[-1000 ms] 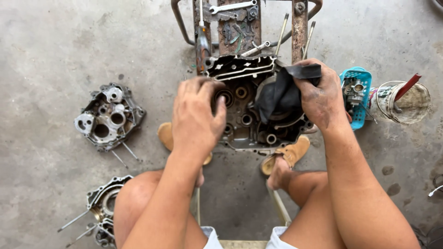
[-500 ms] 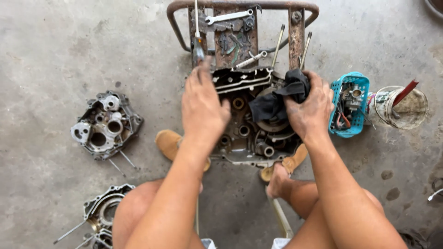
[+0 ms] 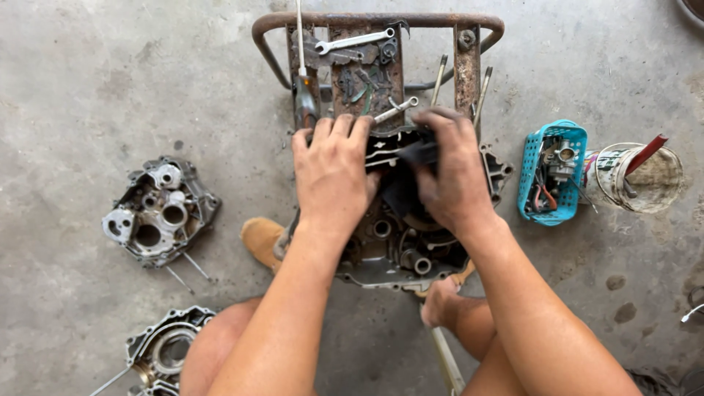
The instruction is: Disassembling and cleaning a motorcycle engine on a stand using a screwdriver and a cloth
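wiping step, i judge: my right hand is clamped on a dark rag, pressing it into the upper part of the engine crankcase half that lies on the concrete floor between my knees, its top edge against the rusty metal rack. my left hand lies flat on the case's upper left edge, fingers together, steadying, not gripping anything i can see. two other case halves sit well apart to the left; a blue basket with a carburetor lies to the right. next move, i judge, calls for firm pressure with the rag while the left hand holds the case from sliding.
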